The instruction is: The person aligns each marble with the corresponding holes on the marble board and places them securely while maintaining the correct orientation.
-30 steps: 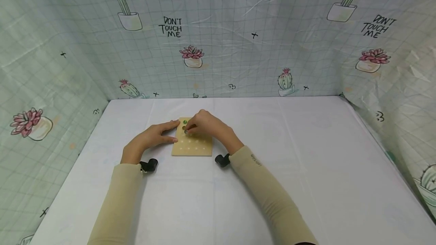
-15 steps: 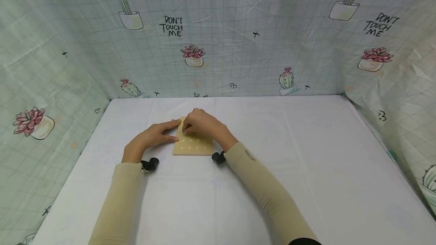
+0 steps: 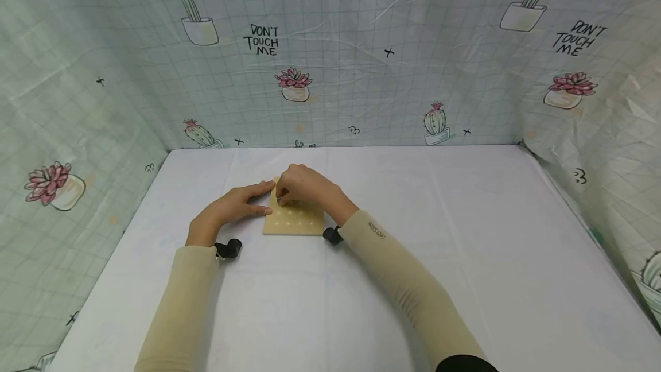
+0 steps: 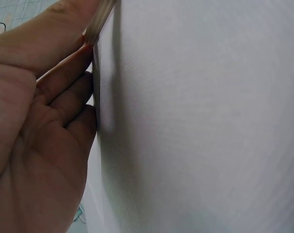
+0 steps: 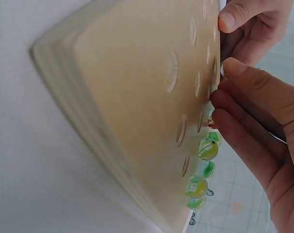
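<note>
A pale wooden board (image 3: 291, 225) with rows of round hollows lies on the white table. My left hand (image 3: 229, 209) rests at its left side, thumb and index fingertip touching the edge, the fingers fairly straight. In the left wrist view the board's side (image 4: 102, 19) shows at those fingertips. Over the board's upper left part, my right hand (image 3: 307, 188) pinches a small glass marble (image 5: 222, 71) between thumb and fingers, mostly covered by them. Several green and yellow marbles (image 5: 208, 149) sit in hollows at the far side, in the right wrist view; the right hand hides them from the head view.
The white tabletop (image 3: 413, 257) reaches out on all sides of the board. Behind it and to both sides hangs a cloth printed with cacti (image 3: 330, 73). A black wrist camera (image 3: 229, 248) sits by the left wrist, another (image 3: 333, 236) by the right.
My right hand has shifted slightly left over the board and now covers the marbles seen a second ago in the head view. The left hand stays at the board's edge.
</note>
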`<state>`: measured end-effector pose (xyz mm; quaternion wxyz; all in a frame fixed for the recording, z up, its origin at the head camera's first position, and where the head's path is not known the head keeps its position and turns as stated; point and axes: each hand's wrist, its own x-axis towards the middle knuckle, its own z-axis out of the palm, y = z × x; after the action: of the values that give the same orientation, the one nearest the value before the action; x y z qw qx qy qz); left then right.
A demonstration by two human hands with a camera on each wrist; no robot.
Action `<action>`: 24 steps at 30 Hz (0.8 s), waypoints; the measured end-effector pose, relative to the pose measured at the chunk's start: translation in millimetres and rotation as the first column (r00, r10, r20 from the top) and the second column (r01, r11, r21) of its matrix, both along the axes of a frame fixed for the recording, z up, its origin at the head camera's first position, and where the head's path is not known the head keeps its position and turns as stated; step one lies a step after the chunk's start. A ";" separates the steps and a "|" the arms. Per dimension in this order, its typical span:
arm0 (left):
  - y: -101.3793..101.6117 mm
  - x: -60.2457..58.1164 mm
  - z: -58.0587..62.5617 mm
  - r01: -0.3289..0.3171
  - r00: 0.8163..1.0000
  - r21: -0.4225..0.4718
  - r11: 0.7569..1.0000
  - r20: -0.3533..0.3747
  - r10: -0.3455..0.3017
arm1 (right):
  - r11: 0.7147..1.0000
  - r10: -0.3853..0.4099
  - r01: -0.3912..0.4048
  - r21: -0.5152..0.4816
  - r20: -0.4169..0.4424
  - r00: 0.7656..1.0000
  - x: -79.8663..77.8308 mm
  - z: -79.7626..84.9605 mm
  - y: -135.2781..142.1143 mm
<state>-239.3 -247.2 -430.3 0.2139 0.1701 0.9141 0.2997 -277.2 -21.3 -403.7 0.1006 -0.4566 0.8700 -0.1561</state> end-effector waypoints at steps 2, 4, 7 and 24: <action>0.4 0.4 0.4 0.002 1.000 -0.003 1.000 -0.002 -0.002 | 1.000 -0.005 0.005 0.003 0.009 1.000 -0.2 -0.4 0.5; 1.0 0.5 0.6 0.004 1.000 -0.004 1.000 -0.002 -0.004 | 1.000 -0.007 0.007 0.002 0.017 1.000 -0.2 -0.6 1.2; 0.9 0.5 0.7 0.005 1.000 -0.008 1.000 -0.006 -0.005 | 1.000 -0.005 0.006 -0.003 0.026 1.000 -0.1 -1.5 2.6; 2.0 0.5 -1.3 -0.006 1.000 -0.029 1.000 -0.013 0.006 | 0.998 -0.016 0.017 -0.055 0.027 0.999 9.4 0.7 24.4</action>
<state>-238.7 -245.3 -431.6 0.2096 0.1660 0.9203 0.2857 -267.8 3.0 -403.0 0.0983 -0.4498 0.8677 -0.1871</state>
